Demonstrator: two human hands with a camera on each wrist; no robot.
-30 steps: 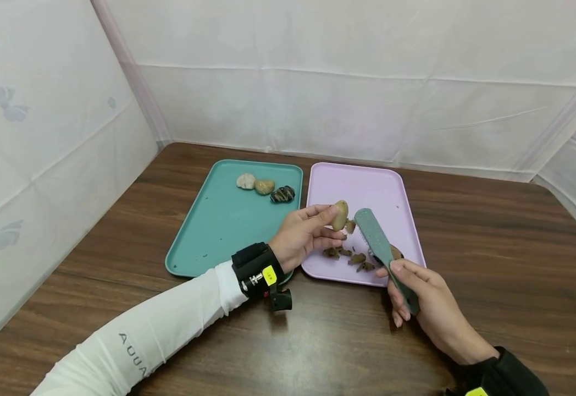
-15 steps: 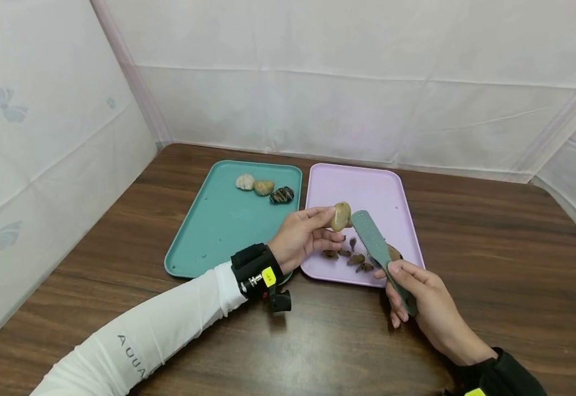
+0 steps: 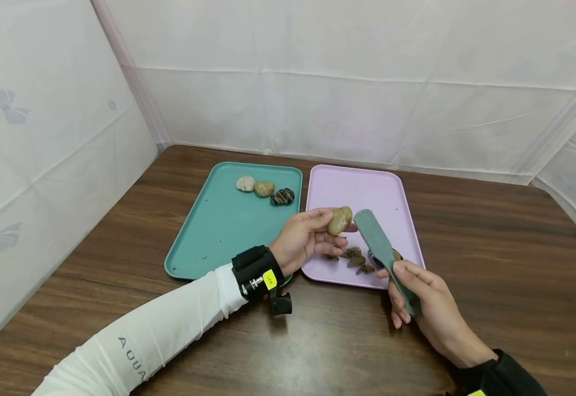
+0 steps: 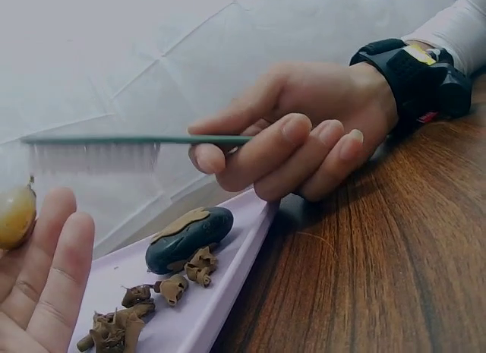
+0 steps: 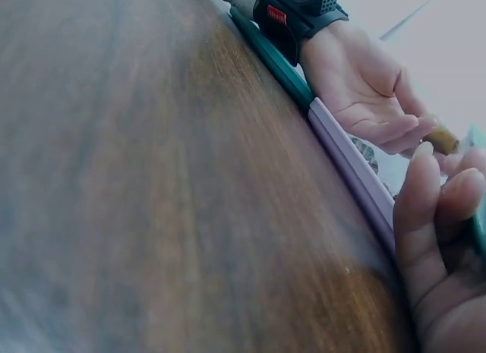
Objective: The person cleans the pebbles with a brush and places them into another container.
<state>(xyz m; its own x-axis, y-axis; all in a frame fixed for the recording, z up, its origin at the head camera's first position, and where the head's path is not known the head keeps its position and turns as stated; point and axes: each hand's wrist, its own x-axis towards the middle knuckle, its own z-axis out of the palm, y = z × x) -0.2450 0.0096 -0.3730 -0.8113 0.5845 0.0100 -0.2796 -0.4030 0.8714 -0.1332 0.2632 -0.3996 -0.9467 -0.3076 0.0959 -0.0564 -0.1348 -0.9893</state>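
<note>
My left hand [image 3: 304, 237] pinches a smooth yellowish stone [image 3: 339, 221] between thumb and fingers above the lilac tray [image 3: 354, 187]. My right hand [image 3: 428, 294] grips the handle of a flat green brush [image 3: 374, 235], its head tilted toward the stone. The left wrist view shows pale bristles [image 4: 99, 157] pointing down from the brush, near the stone. Several dried brown crumpled bits [image 3: 356, 260] lie on the tray's near part, below both hands. Beside them, partly behind the brush in the head view, rests a dark stone [image 4: 171, 254] with a brown patch stuck on top.
A teal tray [image 3: 228, 231] adjoins the lilac one on the left. At its far end sit a whitish stone [image 3: 245, 183], a tan stone [image 3: 264, 189] and a dark striped stone [image 3: 282, 197]. White sheeting [image 3: 317, 110] rises behind the wooden table [image 3: 505, 247].
A brown bit beside the held stone has dropped onto the tray among the others. The stone has turned and lowered slightly in my left hand; the brush has shifted only a little.
</note>
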